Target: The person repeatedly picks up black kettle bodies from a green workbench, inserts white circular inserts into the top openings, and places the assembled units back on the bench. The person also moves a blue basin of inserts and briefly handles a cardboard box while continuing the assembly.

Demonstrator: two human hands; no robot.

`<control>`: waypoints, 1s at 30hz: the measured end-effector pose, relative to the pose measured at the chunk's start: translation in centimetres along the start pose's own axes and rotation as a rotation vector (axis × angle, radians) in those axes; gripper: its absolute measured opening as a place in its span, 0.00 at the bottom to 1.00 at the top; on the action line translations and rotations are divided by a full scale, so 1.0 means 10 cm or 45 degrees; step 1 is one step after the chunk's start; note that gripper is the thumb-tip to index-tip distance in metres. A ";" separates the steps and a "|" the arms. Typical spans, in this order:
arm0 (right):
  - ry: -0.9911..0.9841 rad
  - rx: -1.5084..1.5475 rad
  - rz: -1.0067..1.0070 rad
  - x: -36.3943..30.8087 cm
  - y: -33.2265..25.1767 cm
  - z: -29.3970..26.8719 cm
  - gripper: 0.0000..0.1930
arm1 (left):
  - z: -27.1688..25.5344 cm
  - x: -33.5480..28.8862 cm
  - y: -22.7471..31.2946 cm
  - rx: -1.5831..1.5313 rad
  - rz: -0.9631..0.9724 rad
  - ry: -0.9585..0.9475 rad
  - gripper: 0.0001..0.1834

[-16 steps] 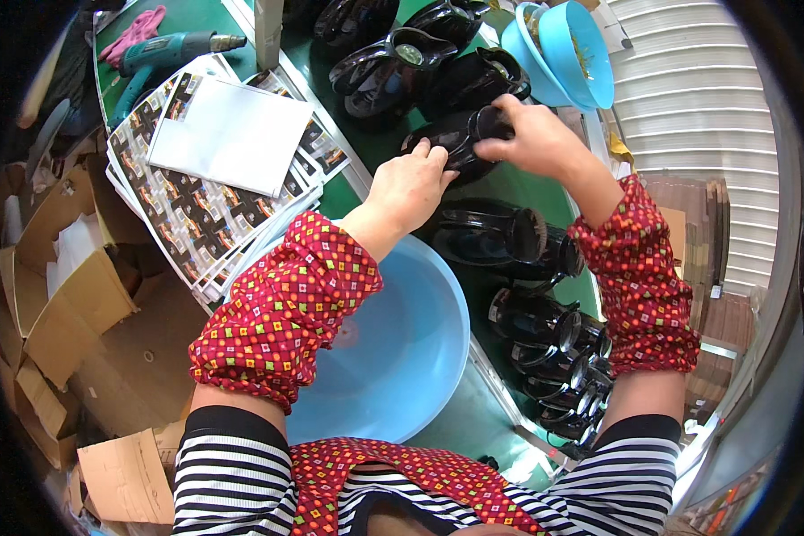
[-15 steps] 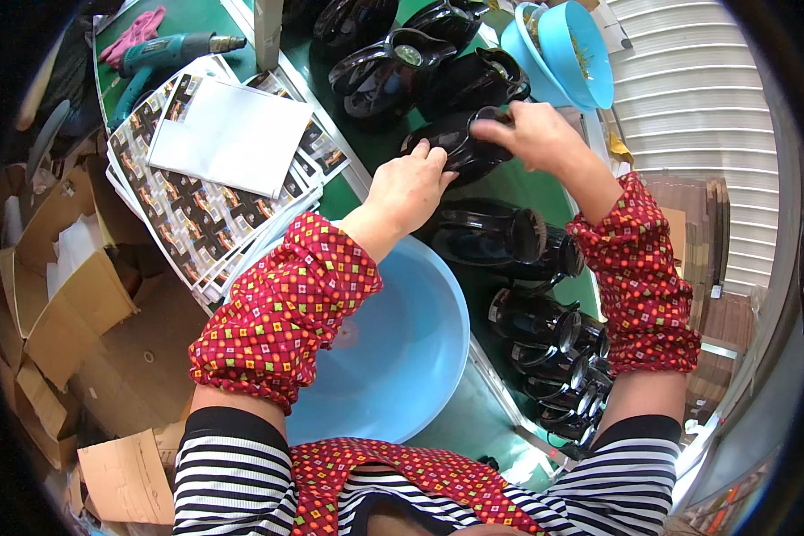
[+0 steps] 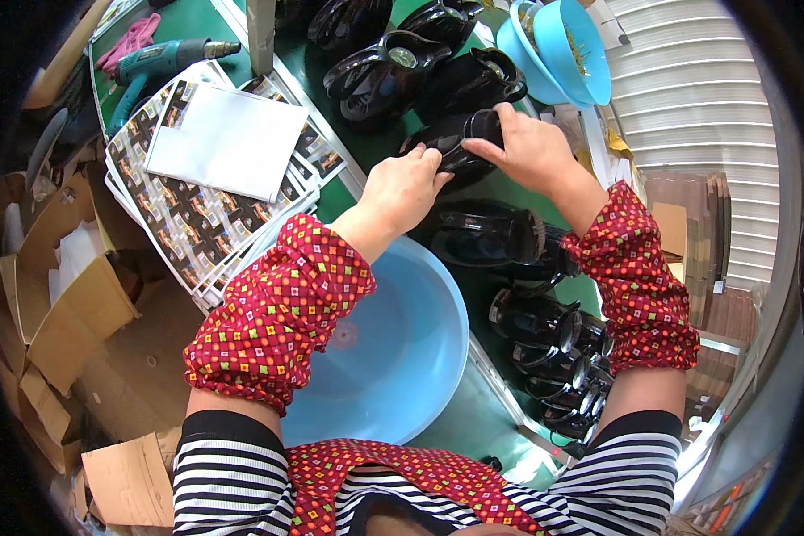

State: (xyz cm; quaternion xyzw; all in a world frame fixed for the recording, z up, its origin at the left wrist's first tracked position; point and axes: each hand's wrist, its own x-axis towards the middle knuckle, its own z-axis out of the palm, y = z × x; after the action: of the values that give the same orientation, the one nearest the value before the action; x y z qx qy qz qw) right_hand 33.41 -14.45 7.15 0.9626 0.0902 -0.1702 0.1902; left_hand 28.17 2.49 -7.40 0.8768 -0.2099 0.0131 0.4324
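Both hands are on one glossy black jug-shaped piece [image 3: 446, 134] lying tilted over the green bench. My left hand [image 3: 397, 191] is closed on its near left end, fingertips pressed to the side. My right hand [image 3: 534, 150] grips the right end, with the thumb across the front and the other fingers at the rim. Right behind it rests another black jug [image 3: 478, 82]. On the near side a further black jug [image 3: 487, 232] lies with its mouth to the right. Beneath my left forearm stands a large light-blue basin [image 3: 402, 357].
Several black handled pieces [image 3: 554, 357] are lined up at right. Blue bowls [image 3: 576, 54] stand at the far right edge. Printed sheets [image 3: 196, 196] with a white sheet [image 3: 232, 138] lie left, near a teal heat gun [image 3: 165, 58] and pink glove [image 3: 129, 43]. Cardboard boxes [image 3: 80, 304] are lower left.
My right thumb and fingers have shifted slightly on the black jug-shaped piece, with the fingers now nearer its rim. My left hand has barely moved.
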 end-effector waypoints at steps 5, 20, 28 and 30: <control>0.651 0.006 -0.787 0.06 0.40 0.37 0.39 | 0.01 0.04 0.02 0.016 0.034 -0.037 0.17; 0.330 0.379 0.660 0.04 -0.51 0.30 0.41 | 0.09 -0.09 0.29 -0.063 -0.220 0.030 0.17; 0.951 0.759 0.094 -1.20 -0.58 0.49 0.41 | -0.82 -0.72 0.34 0.090 -0.128 0.048 0.32; 0.913 0.971 0.000 -1.84 -0.79 0.67 0.39 | -1.31 -1.44 0.31 0.137 -0.159 0.164 0.29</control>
State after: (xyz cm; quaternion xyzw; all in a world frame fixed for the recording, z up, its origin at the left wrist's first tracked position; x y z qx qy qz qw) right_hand 12.58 -11.94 5.35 0.9614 0.0814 0.1491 -0.2166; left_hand 15.91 15.97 0.23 0.9074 -0.1257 0.0540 0.3973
